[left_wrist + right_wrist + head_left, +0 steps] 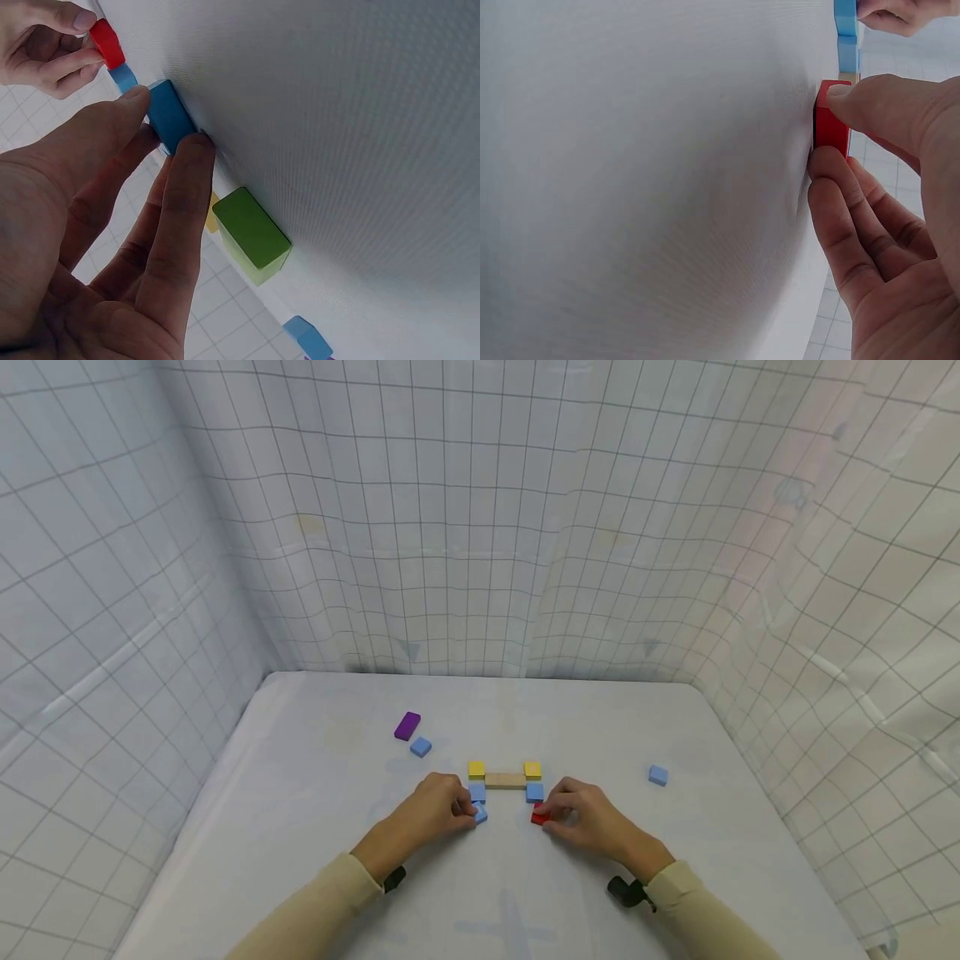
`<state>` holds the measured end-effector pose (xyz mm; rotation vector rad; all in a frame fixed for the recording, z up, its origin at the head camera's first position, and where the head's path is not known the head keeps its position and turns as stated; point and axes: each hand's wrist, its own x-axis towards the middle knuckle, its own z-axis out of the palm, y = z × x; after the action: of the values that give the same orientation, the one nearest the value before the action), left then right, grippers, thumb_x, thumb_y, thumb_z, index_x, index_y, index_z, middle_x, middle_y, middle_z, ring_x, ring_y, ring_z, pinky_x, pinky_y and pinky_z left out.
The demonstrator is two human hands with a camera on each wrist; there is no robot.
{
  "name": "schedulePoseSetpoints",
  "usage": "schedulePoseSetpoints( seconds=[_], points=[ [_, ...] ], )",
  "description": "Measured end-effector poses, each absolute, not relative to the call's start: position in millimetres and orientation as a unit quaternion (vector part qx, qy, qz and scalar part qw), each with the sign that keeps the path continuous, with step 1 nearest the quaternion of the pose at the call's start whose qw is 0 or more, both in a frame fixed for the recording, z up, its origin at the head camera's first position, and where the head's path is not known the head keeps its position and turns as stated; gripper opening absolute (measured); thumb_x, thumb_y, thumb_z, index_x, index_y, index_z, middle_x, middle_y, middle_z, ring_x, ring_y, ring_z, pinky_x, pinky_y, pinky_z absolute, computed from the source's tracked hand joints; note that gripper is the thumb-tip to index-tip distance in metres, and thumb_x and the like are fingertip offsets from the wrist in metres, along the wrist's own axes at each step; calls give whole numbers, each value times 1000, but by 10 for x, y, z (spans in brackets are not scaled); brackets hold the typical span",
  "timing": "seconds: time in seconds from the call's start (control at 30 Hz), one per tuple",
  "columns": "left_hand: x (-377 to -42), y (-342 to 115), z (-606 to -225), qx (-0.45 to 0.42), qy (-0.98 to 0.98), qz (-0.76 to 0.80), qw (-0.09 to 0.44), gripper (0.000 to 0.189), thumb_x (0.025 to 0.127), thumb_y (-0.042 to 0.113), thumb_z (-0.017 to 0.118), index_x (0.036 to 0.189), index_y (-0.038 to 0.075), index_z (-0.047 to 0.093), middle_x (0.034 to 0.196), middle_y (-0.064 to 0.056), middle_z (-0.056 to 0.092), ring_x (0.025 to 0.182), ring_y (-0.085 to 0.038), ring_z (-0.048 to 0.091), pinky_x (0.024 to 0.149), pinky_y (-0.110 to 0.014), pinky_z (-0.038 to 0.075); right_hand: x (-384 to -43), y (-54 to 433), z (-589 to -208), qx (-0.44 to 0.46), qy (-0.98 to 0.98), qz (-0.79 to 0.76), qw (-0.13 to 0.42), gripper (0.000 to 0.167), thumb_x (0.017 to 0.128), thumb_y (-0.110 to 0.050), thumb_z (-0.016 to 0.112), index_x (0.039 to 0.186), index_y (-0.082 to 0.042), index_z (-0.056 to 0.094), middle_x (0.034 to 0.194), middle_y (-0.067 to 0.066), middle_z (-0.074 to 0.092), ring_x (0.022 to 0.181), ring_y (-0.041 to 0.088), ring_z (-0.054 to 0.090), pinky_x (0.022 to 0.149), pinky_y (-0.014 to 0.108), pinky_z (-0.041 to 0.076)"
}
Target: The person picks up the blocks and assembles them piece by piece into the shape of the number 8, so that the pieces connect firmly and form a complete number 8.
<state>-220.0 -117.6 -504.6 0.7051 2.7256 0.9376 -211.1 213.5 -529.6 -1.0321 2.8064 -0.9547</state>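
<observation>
On a white worktop [262,810], a person's left hand [438,806] pinches a blue block [172,116] and the right hand [588,818] a red block [832,126] at a block layout's [506,781] near corners. Probably light and stiff, both suit pinching by opposite ends.

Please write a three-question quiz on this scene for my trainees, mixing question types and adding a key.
1. What does the left hand pinch?
2. True or false, about the right hand: it holds a yellow block.
3. Which view shows the green block? A) head B) left wrist C) right wrist

Key: 1. A blue block. 2. False; it holds a red block. 3. B.
</observation>
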Motion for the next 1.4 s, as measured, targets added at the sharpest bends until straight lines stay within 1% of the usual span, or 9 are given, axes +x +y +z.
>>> schedulePoseSetpoints(
  seconds=[0.3, 0.67, 0.87, 1.13, 1.4],
  points=[
    [-2196, -1184, -5044, 236, 914, 319, 86, 9, 93, 5, 98, 95, 7, 90, 93, -3, 78, 83, -11, 72, 81, -30, 70, -2130, 2089, -5292, -334, 892, -304, -1, 24, 98, -5, 94, 120, -14, 90, 116, 3, 77, 98, 11, 74, 86, 25, 67],
    [-2200, -1193, -5054, 241, 910, 326, 85, 10, 93, 4, 98, 95, 8, 90, 93, -3, 78, 83, -11, 73, 78, -29, 69, -2144, 2062, -5326, -331, 892, -308, -2, 21, 98, -7, 95, 116, -15, 87, 114, 0, 77, 96, 7, 74, 85, 24, 67],
    [-2206, -1201, -5064, 248, 909, 324, 80, 9, 93, 4, 98, 94, 8, 89, 93, -3, 78, 83, -11, 73, 78, -30, 69, -2154, 2047, -5321, -334, 890, -312, -4, 21, 98, -7, 95, 114, -14, 86, 114, 0, 77, 95, 8, 74, 85, 24, 67],
    [-2196, -1203, -5076, 259, 908, 321, 68, 10, 93, 3, 98, 93, 8, 89, 91, -3, 78, 81, -10, 73, 75, -28, 68, -2152, 2046, -5311, -338, 889, -310, -4, 20, 98, -6, 95, 114, -14, 86, 114, 1, 78, 95, 9, 75, 85, 25, 68],
    [-2175, -1199, -5067, 260, 907, 324, 64, 11, 92, 2, 98, 94, 6, 89, 92, -4, 78, 81, -11, 73, 75, -28, 68, -2142, 2055, -5321, -337, 888, -312, -7, 18, 98, -8, 95, 113, -14, 86, 113, 0, 77, 94, 10, 74, 84, 25, 67]
  ],
)
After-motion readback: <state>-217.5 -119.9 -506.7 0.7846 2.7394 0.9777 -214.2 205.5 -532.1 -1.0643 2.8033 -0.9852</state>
